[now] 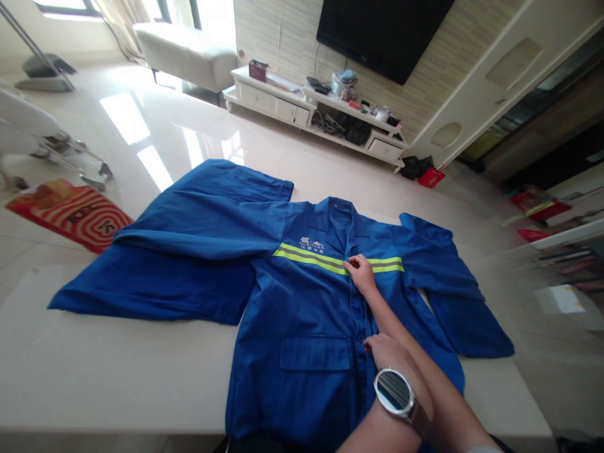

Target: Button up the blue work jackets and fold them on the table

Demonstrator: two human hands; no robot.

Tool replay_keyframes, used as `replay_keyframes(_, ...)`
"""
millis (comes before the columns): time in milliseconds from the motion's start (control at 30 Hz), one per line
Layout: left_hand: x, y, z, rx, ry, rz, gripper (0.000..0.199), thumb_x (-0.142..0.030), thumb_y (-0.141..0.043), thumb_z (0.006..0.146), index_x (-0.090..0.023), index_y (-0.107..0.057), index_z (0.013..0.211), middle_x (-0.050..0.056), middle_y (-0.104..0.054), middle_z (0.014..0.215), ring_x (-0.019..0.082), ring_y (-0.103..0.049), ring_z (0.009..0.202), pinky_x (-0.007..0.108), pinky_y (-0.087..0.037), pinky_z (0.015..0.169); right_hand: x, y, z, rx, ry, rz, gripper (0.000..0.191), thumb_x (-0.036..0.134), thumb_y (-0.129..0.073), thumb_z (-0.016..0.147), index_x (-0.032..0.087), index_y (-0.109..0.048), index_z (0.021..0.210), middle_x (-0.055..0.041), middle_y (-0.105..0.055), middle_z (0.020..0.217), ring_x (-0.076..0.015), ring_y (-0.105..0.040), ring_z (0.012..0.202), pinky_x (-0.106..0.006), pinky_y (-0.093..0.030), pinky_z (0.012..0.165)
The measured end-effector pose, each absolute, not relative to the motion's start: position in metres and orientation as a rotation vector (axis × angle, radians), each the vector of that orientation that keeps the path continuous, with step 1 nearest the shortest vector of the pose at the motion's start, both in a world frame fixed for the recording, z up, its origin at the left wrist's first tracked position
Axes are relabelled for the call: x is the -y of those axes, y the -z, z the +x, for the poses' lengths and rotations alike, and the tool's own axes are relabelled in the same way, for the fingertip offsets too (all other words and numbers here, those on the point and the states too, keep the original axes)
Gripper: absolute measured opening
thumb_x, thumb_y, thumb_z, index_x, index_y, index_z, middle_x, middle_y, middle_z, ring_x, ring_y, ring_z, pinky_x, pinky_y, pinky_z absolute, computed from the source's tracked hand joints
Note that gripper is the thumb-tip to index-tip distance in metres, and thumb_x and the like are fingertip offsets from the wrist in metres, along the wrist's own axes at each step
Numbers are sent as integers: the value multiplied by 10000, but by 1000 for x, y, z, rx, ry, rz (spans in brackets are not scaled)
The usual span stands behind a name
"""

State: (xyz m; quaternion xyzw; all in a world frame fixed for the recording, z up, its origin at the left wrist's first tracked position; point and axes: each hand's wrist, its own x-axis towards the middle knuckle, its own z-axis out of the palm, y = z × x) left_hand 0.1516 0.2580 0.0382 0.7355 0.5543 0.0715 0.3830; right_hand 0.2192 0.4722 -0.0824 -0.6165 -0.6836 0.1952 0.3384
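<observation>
A blue work jacket point(302, 302) lies spread face up on a pale table point(189, 371), its collar away from me and its sleeves out to both sides. A yellow-green and grey reflective stripe point(311, 257) crosses its chest. My right hand point(361, 274) pinches the front opening edge at the stripe. Lower down the same edge, my left hand point(387, 352), with a round watch point(394, 391) on its wrist, has its fingers curled at the cloth near a button; the fingertips are partly hidden. More folded blue cloth point(189, 286) lies by the left sleeve.
A red and tan paper bag point(75, 214) is at the left, beside the sleeve. Beyond the table are a white low cabinet point(268, 100) with small items on it, a wall television point(377, 31) and a pale seat point(189, 56). Shelves stand at the right.
</observation>
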Motion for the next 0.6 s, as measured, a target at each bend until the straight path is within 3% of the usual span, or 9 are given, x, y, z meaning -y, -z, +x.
replay_keyframes(200, -229, -42, 126, -1391, -256, 1846, 315, -382, -591, 969, -257, -707, 1234, 172, -631, 1361, 365, -592, 1257, 478, -561, 879, -471, 84, 221, 1830, -490, -1607, 361, 544, -683, 816, 190, -649, 749, -32, -582, 803, -172, -523, 677, -317, -461, 665)
replay_keyframes(267, -230, -43, 128, -1384, -262, 1840, 324, -384, -609, 969, -265, -687, 1260, 144, -634, 1363, 344, -597, 1251, 485, -565, 906, -472, 81, 221, 1884, -467, -1634, 321, 505, -681, 829, 189, -674, 778, -41, -602, 827, -182, -550, 700, -319, -467, 679)
replay_keyframes(367, -241, -45, 138, -1391, -255, 1834, 423, -399, -650, 968, -177, -608, 1326, 121, -626, 1337, 262, -631, 1170, 490, -562, 972, -471, 76, 219, 1960, -388, -1693, 225, 411, -657, 848, 193, -706, 820, -50, -632, 873, -192, -585, 733, -323, -467, 705)
replay_keyframes(600, -245, -47, 143, -1427, -207, 1828, 395, -382, -656, 968, -182, -615, 1307, 114, -634, 1315, 250, -644, 1138, 467, -580, 943, -470, 79, 216, 1998, -311, -1713, 170, 335, -613, 864, 192, -706, 872, -60, -631, 928, -192, -589, 752, -319, -458, 715)
